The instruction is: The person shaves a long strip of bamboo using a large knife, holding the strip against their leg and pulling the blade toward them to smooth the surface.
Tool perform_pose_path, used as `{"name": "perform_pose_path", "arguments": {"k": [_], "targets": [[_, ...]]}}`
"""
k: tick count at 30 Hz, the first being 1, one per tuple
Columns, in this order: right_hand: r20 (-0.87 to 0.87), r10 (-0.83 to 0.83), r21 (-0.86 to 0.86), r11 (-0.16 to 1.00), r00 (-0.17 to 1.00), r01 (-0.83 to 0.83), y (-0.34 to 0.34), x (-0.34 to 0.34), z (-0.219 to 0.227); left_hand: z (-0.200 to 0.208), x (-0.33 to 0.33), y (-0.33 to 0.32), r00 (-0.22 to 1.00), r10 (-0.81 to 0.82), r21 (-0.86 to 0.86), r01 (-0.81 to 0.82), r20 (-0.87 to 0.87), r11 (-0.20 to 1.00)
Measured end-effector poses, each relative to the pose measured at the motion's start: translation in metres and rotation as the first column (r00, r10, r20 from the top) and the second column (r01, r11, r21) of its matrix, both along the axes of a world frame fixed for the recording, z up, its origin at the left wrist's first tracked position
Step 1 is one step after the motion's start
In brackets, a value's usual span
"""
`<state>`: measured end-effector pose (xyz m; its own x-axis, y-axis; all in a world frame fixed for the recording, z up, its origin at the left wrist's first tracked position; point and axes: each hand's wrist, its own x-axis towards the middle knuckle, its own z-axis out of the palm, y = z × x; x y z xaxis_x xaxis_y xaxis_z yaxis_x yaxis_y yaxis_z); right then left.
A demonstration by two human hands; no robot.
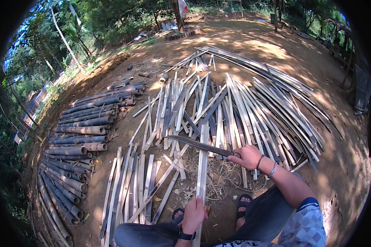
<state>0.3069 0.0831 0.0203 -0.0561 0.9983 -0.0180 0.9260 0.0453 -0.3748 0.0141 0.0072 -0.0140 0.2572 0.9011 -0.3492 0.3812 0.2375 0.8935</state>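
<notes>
My left hand (pixel 193 215) is closed around the near part of a long pale bamboo strip (pixel 202 173), which points away from me between my knees. In my right hand (pixel 248 157) is the handle of a machete (pixel 200 145). Its long dark blade lies across the strip toward its far end, with the tip out to the left. Blade and strip appear to touch. Beneath them, thin curled shavings (pixel 220 181) litter the ground between my sandalled feet.
Split bamboo strips (pixel 251 111) spread in a wide heap ahead, and more strips (pixel 130 185) lie near my left knee. Dark bamboo poles (pixel 82 130) are stacked at the left. Brown dirt (pixel 235 37) stretches toward trees, and a dark sheet (pixel 362 90) hangs far right.
</notes>
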Motion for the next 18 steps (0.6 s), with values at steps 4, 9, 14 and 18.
{"name": "perform_pose_path", "arguments": {"k": [4,9,14,18], "targets": [[0.059,-0.021,0.056,0.998,0.998,0.018,0.011,0.016,0.000,0.002,0.007,0.002,0.999,-0.027,0.026,0.028,-0.032,0.999],[0.042,0.023,0.060,0.998,0.999,-0.026,0.004,0.006,0.000,0.003,0.001,0.001,1.000,0.009,-0.047,-0.009,0.000,0.999],[0.051,-0.059,0.112,0.992,0.997,0.053,0.017,0.019,-0.007,-0.002,0.005,0.003,0.999,-0.025,0.015,0.025,-0.032,1.000],[0.042,-0.007,0.085,0.996,0.999,0.004,0.007,0.008,-0.005,0.000,0.001,0.001,0.999,-0.007,0.003,0.007,-0.051,1.000]]}}
